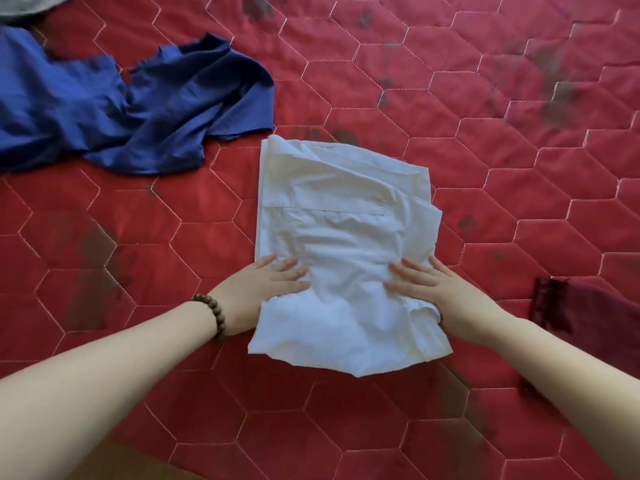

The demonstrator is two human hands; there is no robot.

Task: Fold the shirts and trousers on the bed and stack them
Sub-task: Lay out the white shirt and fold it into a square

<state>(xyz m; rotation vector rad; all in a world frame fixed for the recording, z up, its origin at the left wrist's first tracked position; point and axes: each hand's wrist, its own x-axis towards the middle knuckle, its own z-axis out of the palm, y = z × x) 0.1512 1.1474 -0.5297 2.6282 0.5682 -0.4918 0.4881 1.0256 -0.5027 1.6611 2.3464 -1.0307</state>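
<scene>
White shirt (343, 244) folded into a rough rectangle, mid-bed (485, 168). Left hand (266, 289) flat on its near-left part, fingers (291, 271) straight and slightly spread, pressing. Right hand (433, 289) same on the near-right, fingers straight, thumb hidden at the edge. Blue garment (131, 109) crumpled far left, apart from shirt. Dark red cloth (581, 313) at right edge. Bead bracelet (211, 315) on left wrist.

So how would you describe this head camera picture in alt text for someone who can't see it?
Two bare hands, left hand and right hand, press flat on a folded white shirt lying on a red quilted bed. A crumpled blue garment lies at far left, and a dark red cloth at the right edge.
</scene>
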